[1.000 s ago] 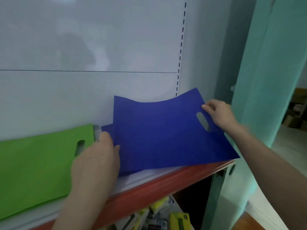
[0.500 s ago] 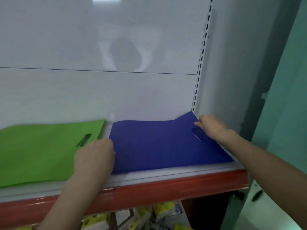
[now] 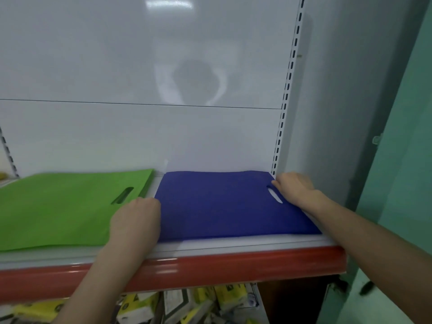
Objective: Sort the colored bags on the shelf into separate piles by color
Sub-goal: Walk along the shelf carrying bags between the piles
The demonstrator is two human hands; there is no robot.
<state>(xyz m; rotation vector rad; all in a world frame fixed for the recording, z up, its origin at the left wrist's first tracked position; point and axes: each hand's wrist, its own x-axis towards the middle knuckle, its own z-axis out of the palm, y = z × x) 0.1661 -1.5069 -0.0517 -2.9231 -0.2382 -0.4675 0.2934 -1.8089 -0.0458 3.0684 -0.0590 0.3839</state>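
A blue bag (image 3: 224, 204) lies flat on the right part of the white shelf (image 3: 233, 245), on top of other blue bags, with its handle slot at the right. My left hand (image 3: 135, 220) grips its left edge with curled fingers. My right hand (image 3: 294, 188) holds its right edge beside the handle slot. A pile of green bags (image 3: 60, 206) lies flat on the left part of the shelf, a narrow gap apart from the blue ones.
The shelf has a red front lip (image 3: 210, 267) and a glossy white back panel (image 3: 140, 127). A slotted upright (image 3: 284, 106) bounds it on the right. Yellow packets (image 3: 145, 307) fill the level below. A teal wall (image 3: 402, 183) stands at the right.
The blue bag, held up and bowed a second ago, has come down flat onto the shelf. Both hands went down with it and stay at its edges.
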